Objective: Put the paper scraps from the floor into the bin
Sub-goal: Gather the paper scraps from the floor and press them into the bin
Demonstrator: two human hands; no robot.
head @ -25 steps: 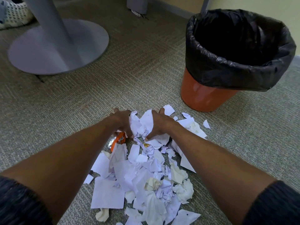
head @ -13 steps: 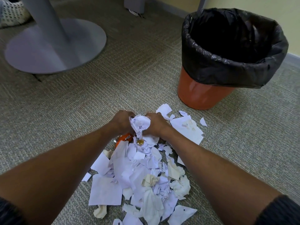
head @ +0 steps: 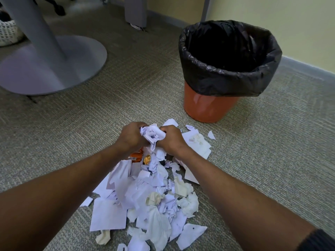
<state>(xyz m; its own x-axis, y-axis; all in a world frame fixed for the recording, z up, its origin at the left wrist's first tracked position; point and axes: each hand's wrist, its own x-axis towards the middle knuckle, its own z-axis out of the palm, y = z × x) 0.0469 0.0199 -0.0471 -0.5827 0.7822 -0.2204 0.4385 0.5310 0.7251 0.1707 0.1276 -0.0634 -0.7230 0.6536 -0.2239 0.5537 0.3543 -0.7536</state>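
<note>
A heap of white paper scraps lies on the grey carpet in front of me. At its far end my left hand and my right hand press together around a crumpled bunch of scraps, held just above the heap. An orange bin lined with a black bag stands upright beyond the heap to the right, its mouth wide and dark inside. An orange wrapper and a gold foil bit peek out under my hands.
A round grey table base with its column stands at the far left. A grey post and the yellow wall with a grey skirting run along the back. A white woven basket sits at the left edge.
My hands have drawn together and squeezed the loose scraps into a tight bunch, lifting it slightly off the heap. The view has tilted up a little.
</note>
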